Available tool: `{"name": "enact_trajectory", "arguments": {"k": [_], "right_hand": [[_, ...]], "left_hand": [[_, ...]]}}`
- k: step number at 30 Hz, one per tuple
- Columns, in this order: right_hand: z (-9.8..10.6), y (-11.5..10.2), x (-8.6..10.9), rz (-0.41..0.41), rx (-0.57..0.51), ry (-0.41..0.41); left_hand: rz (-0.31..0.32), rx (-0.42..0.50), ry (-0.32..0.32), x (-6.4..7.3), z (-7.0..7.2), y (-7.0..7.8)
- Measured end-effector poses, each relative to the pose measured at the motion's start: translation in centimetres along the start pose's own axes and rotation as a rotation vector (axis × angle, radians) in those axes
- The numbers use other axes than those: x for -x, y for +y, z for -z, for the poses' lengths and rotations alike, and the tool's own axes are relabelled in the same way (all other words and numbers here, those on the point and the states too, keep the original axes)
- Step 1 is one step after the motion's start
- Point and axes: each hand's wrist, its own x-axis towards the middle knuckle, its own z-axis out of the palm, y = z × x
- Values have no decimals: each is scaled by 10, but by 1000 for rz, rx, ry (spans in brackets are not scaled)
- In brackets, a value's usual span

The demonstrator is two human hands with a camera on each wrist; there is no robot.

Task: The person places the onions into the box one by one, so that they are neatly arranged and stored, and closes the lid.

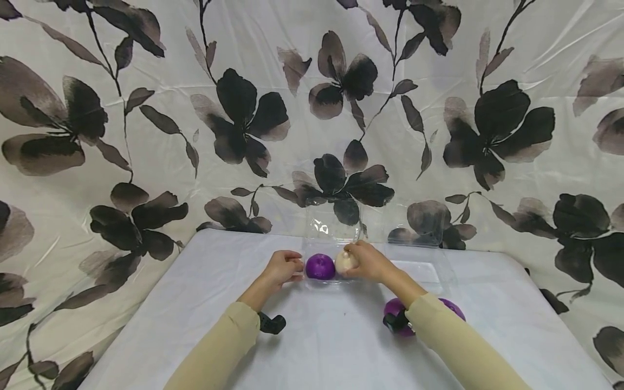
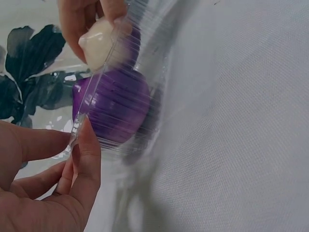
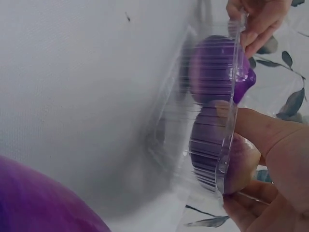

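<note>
A clear plastic clamshell container (image 1: 446, 271) lies across the far part of the table, its lid (image 1: 319, 219) raised at the back. In its left end sits a glossy purple onion-shaped ball (image 1: 320, 267) with a pointed top. Beside it is a cream-topped onion-shaped ball (image 1: 344, 263); the right wrist view shows its lower part purple through the ribbed wall. My right hand (image 1: 369, 262) grips this second ball between thumb and fingers, within the container. At the left end, my left hand (image 1: 283, 267) pinches the container's rim (image 2: 81, 121) between thumb and fingers.
Under my right forearm lie more purple round things (image 1: 452, 309), partly hidden by the sleeve and wrist strap. A white cloth covers the table (image 1: 331, 346). Behind its far edge hangs a floral curtain (image 1: 292, 124).
</note>
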Motion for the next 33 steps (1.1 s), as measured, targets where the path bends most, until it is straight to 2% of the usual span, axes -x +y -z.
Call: {"name": "enact_trajectory", "arguments": {"k": [8,17,23,33], "right_hand": [[-7,1,-4,-39,5,-43],[-10,1,-4,-39,16,-70],[-10,0,-2,-32,-16,-69],[6,6,5,-21,-74,-42]], "left_hand": [[2,6,11,-2,0,-2],[-36,5,-3,2,0,-4],[-29,-5,11,1,0,-4],[-25,1,12,1,-1,-2]]}}
